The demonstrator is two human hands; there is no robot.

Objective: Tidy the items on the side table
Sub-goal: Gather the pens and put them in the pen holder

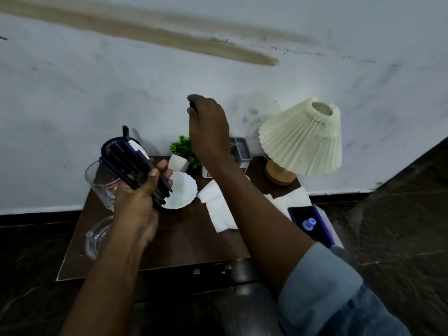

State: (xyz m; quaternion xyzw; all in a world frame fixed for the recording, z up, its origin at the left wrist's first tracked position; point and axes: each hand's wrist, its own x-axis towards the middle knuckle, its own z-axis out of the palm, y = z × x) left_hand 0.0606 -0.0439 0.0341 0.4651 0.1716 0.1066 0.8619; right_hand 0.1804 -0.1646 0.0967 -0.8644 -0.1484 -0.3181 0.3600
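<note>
- The pens (pixel 138 170) in the left hand (pixel 138 204) are black, with dark blue and white parts; the single pen (pixel 194 106) in the right hand (pixel 208 132) is black.
- Beyond the left hand the mesh holder (pixel 114 144) is black; the glass (pixel 101 183) to its left is clear with a small red print.
- Between the hands are a white scalloped dish (pixel 183 192) and a green plant (pixel 181 146) in a white pot (pixel 178 163).
- Under the right forearm are white napkins (pixel 218 207) on a dark brown wood-grain table (pixel 189 241).
- Right of the right hand are a cream pleated lampshade (pixel 303 141), a pale wood lamp base (pixel 278 174) and a dark blue box (pixel 300 214) bearing a light blue cap (pixel 309 224).
- The right sleeve (pixel 322 287) is light blue.
</note>
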